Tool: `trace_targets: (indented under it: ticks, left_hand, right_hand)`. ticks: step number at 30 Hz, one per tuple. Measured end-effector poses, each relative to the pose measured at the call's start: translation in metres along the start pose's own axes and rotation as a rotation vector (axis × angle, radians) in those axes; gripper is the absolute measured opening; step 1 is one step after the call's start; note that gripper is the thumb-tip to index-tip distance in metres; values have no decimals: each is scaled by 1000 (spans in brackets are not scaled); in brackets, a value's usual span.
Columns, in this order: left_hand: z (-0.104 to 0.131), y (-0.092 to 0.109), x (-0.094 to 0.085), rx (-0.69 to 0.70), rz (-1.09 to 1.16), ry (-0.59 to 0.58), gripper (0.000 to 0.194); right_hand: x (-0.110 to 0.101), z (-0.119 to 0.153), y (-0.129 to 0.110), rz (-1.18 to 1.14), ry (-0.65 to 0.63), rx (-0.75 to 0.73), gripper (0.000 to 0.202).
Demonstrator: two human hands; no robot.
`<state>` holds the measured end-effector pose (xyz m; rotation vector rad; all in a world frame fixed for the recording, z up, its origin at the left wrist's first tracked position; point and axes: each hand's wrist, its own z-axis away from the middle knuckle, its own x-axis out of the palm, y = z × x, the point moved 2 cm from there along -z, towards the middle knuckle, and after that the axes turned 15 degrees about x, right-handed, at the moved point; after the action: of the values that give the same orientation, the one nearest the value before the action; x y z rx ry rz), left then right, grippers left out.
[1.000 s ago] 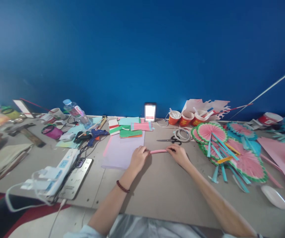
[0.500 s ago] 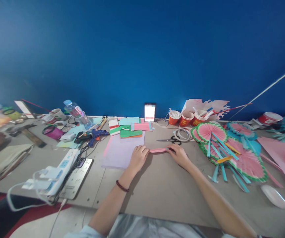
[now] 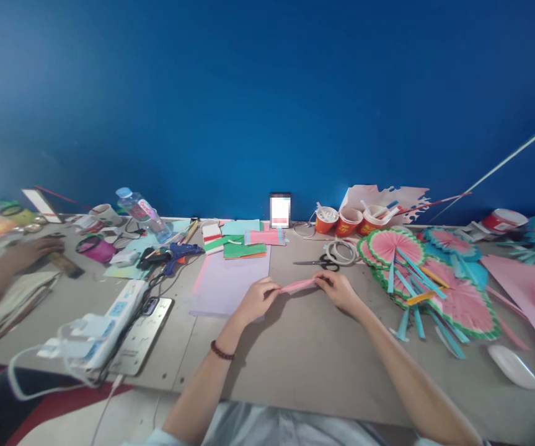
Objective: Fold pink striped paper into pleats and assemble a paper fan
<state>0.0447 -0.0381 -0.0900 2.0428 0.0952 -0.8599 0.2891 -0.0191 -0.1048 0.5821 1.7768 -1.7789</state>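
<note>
A narrow folded pink paper strip (image 3: 297, 285) is stretched between my two hands just above the grey table (image 3: 304, 353). My left hand (image 3: 258, 298) pinches its left end and my right hand (image 3: 341, 290) pinches its right end. A pale lilac paper sheet (image 3: 230, 282) lies directly left of my left hand. Black-handled scissors (image 3: 320, 264) lie just beyond the strip.
Pink-and-green paper fans with blue strips (image 3: 429, 279) pile up at the right. Red cups (image 3: 348, 221), tape rolls (image 3: 341, 251), stacked coloured paper (image 3: 242, 241) and a phone (image 3: 279, 210) stand at the back. A power strip (image 3: 104, 322), glue gun (image 3: 169, 254) and bottle (image 3: 141, 210) are left. Another person's hand (image 3: 30, 251) rests at far left.
My hands have lifted the pink strip slightly off the table, its right end now higher. The other person's hand at far left has reached further onto the table.
</note>
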Motion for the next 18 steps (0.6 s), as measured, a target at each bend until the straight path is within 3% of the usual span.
trace_targets:
  ticks: [4, 8, 14, 18]
  left_hand:
    - [-1, 1, -4, -25, -24, 25, 16]
    - [-3, 8, -4, -23, -180, -9, 11]
    - [-11, 33, 4, 35, -339, -36, 31]
    - [-19, 47, 9, 20, -282, -7, 34]
  right_hand:
    - [-3, 4, -11, 0, -5, -27, 23]
    - [-7, 8, -24, 63, 75, -132, 21]
    - [-3, 18, -38, 114, 153, -276, 24]
    - [1, 23, -42, 92, 175, -313, 24]
